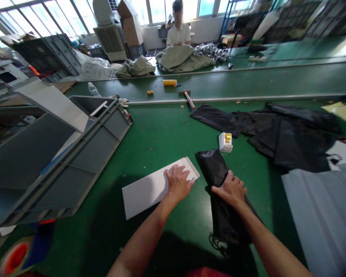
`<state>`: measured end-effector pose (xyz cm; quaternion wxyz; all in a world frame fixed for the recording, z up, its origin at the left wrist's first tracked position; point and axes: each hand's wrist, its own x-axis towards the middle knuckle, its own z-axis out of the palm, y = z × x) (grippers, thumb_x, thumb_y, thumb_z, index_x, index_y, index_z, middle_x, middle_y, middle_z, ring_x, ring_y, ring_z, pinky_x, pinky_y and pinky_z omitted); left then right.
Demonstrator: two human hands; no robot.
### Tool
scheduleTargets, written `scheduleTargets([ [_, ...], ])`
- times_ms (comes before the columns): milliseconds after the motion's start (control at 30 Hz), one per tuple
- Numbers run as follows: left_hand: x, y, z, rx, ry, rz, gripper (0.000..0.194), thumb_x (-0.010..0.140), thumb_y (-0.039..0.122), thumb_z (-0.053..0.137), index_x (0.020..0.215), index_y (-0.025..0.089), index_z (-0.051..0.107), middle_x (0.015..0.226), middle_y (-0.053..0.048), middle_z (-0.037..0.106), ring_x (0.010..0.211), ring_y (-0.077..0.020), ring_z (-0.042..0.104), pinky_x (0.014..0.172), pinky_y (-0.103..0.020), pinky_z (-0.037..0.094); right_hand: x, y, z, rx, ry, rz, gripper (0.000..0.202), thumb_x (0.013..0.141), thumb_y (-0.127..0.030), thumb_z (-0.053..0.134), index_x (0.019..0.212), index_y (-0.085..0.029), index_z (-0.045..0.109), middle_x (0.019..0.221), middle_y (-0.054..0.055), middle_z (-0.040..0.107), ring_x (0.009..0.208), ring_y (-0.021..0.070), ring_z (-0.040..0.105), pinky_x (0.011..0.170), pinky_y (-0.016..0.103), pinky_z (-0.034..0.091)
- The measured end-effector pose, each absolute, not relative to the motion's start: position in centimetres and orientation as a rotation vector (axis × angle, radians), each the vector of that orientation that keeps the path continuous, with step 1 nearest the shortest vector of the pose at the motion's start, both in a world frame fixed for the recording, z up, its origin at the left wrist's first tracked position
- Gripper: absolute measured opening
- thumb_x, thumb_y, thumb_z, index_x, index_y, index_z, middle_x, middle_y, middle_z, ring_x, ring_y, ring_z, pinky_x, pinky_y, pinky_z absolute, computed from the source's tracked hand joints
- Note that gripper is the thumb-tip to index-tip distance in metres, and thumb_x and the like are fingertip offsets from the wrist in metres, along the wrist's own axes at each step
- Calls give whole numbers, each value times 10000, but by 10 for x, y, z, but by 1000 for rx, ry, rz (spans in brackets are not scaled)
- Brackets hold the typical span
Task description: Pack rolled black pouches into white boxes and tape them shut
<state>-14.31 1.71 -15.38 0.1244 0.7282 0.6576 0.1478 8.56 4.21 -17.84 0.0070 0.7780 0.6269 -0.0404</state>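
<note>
On the green table lies a long white cardboard box (147, 192), set at a slant. My left hand (178, 182) rests on top of its right end with the fingers spread. To the right of it is a black drawstring bag (215, 165) with something bulky in its far end. Across the middle of this bag my right hand (232, 190) has its thumb on one side and its fingers over the other, gripping it. The bag's cord (217, 244) hangs loose at the near end. A small white case with a yellow part (225, 142) stands just beyond the bag.
A grey plastic crate (95, 157) holding a white box stands at left, near a tape roll (15, 256). Black bags (288, 134) lie at right, beyond grey sheets (320, 215). A hammer-shaped tool (188, 99) lies ahead. A person (178, 34) is across the table.
</note>
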Motion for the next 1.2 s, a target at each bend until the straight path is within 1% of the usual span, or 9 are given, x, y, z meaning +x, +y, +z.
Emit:
scheduleTargets([
  [100, -113, 20, -170, 2350, 1709, 292, 194, 877, 324, 564, 1024, 252, 668, 1233, -83, 610, 1374, -344, 304, 1070, -718, 176, 93, 42, -178, 2468, 1942, -232, 996, 641, -589, 662, 1390, -41, 300, 1203, 271, 536, 1079, 424, 525, 832, 499, 403],
  [167, -110, 15, -179, 2442, 1648, 272, 245, 894, 190, 493, 1075, 259, 642, 1211, -79, 605, 1385, -316, 288, 1079, -708, 172, 98, 38, -177, 2469, 1960, -294, 994, 642, -572, 662, 1399, -46, 291, 1216, 260, 538, 1088, 412, 525, 833, 483, 408],
  [233, -113, 9, -185, 2504, 1610, 287, 350, 889, 124, 455, 1160, 286, 604, 1223, -75, 586, 1373, -299, 299, 1085, -701, 169, 100, 30, -177, 2430, 2040, -282, 993, 638, -549, 667, 1402, -42, 286, 1222, 250, 536, 1085, 402, 519, 833, 470, 409],
  [300, -117, 6, -188, 2535, 1580, 299, 380, 885, 128, 466, 1191, 317, 590, 1224, -72, 572, 1338, -300, 332, 1075, -719, 151, 100, 19, -178, 2356, 2169, -188, 995, 638, -533, 668, 1405, -32, 277, 1233, 246, 524, 1080, 397, 504, 842, 467, 400],
  [500, -118, 9, -184, 2557, 1478, 303, 310, 881, 183, 508, 1090, 358, 655, 1207, -68, 551, 1227, -287, 405, 1047, -740, 126, 102, -4, -182, 2106, 2350, 89, 973, 672, -543, 646, 1400, -8, 285, 1263, 276, 461, 1041, 407, 458, 838, 488, 361],
  [633, -116, 9, -177, 2515, 1490, 276, 302, 839, 166, 551, 1039, 347, 688, 1157, -72, 552, 1202, -285, 408, 1066, -713, 106, 104, -6, -184, 2005, 2420, 101, 968, 677, -532, 638, 1402, 0, 279, 1273, 291, 436, 1054, 419, 429, 850, 506, 342],
  [800, -117, 9, -172, 2491, 1493, 257, 273, 839, 192, 549, 1013, 334, 704, 1153, -80, 552, 1198, -285, 407, 1083, -694, 73, 101, -8, -183, 1993, 2463, 101, 960, 696, -521, 616, 1415, 2, 255, 1287, 302, 416, 1080, 433, 413, 869, 524, 332],
  [967, -121, 5, -173, 2478, 1442, 358, 260, 850, 222, 533, 1004, 333, 711, 1151, -65, 571, 1214, -277, 411, 1097, -677, 45, 106, -7, -183, 1891, 2564, 110, 942, 693, -506, 602, 1402, 23, 275, 1296, 315, 393, 1119, 446, 396, 896, 536, 321],
  [1200, -122, 4, -177, 2439, 1428, 446, 239, 818, 235, 561, 954, 343, 724, 1240, -28, 568, 1244, -289, 395, 1092, -659, 21, 111, -12, -184, 1854, 2606, 158, 923, 704, -460, 601, 1416, -2, 233, 1317, 320, 367, 1156, 458, 380, 922, 547, 306],
])
